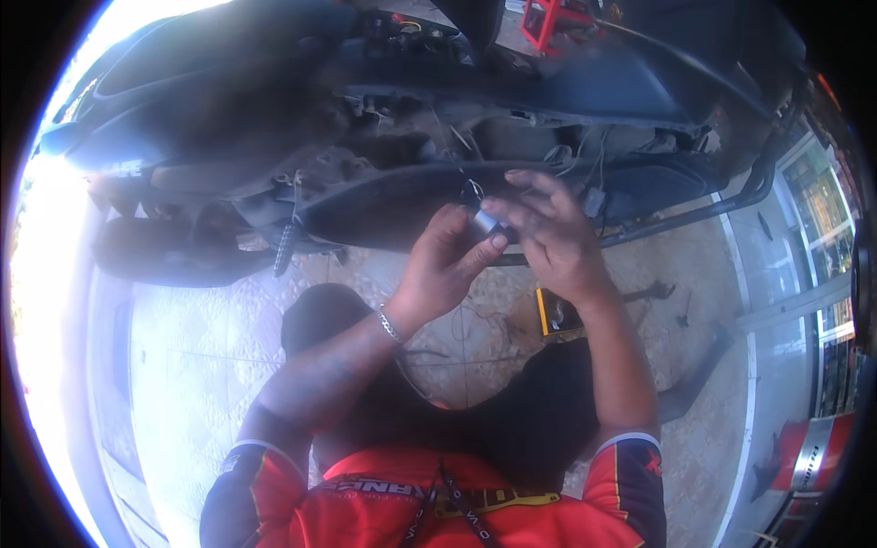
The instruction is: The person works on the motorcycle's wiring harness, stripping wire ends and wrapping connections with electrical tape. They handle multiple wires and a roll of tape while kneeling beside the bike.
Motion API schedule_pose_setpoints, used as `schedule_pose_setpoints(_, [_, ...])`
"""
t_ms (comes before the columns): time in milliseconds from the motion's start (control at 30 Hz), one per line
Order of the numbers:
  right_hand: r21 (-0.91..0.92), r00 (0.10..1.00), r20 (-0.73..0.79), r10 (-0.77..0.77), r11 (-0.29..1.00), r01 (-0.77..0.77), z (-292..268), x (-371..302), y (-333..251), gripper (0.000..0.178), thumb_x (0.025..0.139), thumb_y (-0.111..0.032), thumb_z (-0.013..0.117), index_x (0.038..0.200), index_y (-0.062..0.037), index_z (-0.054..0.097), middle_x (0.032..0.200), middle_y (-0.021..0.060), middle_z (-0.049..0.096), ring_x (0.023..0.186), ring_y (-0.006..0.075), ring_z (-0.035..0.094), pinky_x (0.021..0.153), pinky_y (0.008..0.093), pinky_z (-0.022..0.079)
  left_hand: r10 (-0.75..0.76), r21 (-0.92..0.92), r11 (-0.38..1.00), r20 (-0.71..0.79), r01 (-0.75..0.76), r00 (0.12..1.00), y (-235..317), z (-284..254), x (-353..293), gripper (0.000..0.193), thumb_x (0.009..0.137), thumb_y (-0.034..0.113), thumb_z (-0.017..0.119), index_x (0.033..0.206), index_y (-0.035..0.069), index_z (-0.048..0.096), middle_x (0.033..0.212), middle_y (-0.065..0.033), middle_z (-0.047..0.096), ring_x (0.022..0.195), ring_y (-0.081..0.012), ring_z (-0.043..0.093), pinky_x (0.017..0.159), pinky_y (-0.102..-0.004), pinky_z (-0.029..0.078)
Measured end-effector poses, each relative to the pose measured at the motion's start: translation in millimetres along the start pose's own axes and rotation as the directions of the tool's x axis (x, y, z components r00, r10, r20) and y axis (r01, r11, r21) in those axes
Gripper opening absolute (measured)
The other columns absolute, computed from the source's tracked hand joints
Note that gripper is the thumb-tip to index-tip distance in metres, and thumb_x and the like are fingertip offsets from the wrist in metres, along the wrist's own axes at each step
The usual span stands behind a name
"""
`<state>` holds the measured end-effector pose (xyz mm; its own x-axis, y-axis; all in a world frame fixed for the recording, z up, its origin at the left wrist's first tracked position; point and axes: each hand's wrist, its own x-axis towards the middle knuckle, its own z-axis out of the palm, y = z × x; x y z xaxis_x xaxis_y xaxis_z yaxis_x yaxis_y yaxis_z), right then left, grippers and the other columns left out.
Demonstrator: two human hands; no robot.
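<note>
Both hands meet in front of the motor scooter (384, 192), around a small silver cylindrical part (485, 222). My left hand (437, 265) grips the part from the left, with its thumb along the near side. My right hand (559, 239) reaches in from the right, its index finger pressed on the part and its other fingers curved above. Thin wires (472, 187) run up from the part toward the scooter's exposed inner side. The part's far end is hidden by fingers.
Loose wires and a connector (596, 196) hang at the scooter's right. A coiled spring (287, 239) shows at the left. A black and yellow box (557, 311) lies on the tiled floor (206, 338) beyond my right knee. Glass shelving (822, 219) stands at the far right.
</note>
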<state>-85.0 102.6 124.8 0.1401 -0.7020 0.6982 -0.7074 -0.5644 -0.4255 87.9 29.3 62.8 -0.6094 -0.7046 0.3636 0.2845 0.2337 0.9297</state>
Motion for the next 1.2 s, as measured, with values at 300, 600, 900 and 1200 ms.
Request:
schedule_pose_setpoints(300, [0.169, 0.955, -0.119, 0.273, 0.953, -0.251, 13, -7, 21, 0.039, 0.090, 0.010, 0.063, 0.124, -0.0083, 0.069, 0.120, 0.0103, 0.065, 0.098, 0.0215, 0.069, 0.084, 0.0321, 0.058, -0.116, -0.151, 0.982, 0.001, 0.114, 0.993, -4, 4, 9, 0.021, 0.099, 0.017, 0.068, 0.114, 0.003, 0.065, 0.104, -0.0026, 0.058, 0.095, -0.0096, 0.062, 0.076, -0.0263, 0.054])
schedule_pose_setpoints(600, [0.239, 0.985, -0.004, 0.175, 0.956, -0.169, -5, -9, 23, 0.030, 0.094, 0.003, 0.066, 0.121, -0.0080, 0.069, 0.118, 0.0073, 0.065, 0.098, 0.0141, 0.068, 0.081, 0.0276, 0.058, -0.068, -0.077, 0.994, 0.043, 0.071, 0.997, -6, 5, 8, 0.016, 0.103, 0.016, 0.063, 0.112, 0.003, 0.061, 0.101, 0.0013, 0.063, 0.094, -0.0048, 0.056, 0.085, -0.0235, 0.048])
schedule_pose_setpoints(900, [0.350, 0.914, 0.337, 0.224, 0.872, -0.343, -34, -12, 4, 0.025, 0.085, -0.001, 0.077, 0.109, -0.0040, 0.069, 0.098, 0.0054, 0.074, 0.089, 0.0125, 0.072, 0.080, 0.0289, 0.059, -0.214, 0.020, 0.976, 0.220, 0.215, 0.952, -5, -3, 6, 0.020, 0.102, 0.007, 0.057, 0.119, -0.001, 0.060, 0.107, -0.0096, 0.068, 0.099, -0.0149, 0.067, 0.088, -0.0322, 0.054])
schedule_pose_setpoints(1200, [-0.109, 0.962, 0.223, 0.159, 0.984, -0.138, -24, -13, -20, 0.030, 0.082, -0.007, 0.079, 0.111, -0.0076, 0.072, 0.098, 0.0104, 0.076, 0.084, 0.0270, 0.074, 0.072, 0.0350, 0.059, -0.125, 0.331, 0.942, 0.170, 0.062, 0.978, -17, -15, 7, 0.023, 0.104, 0.013, 0.058, 0.121, -0.003, 0.058, 0.105, -0.0081, 0.063, 0.091, -0.0129, 0.065, 0.079, -0.0279, 0.057])
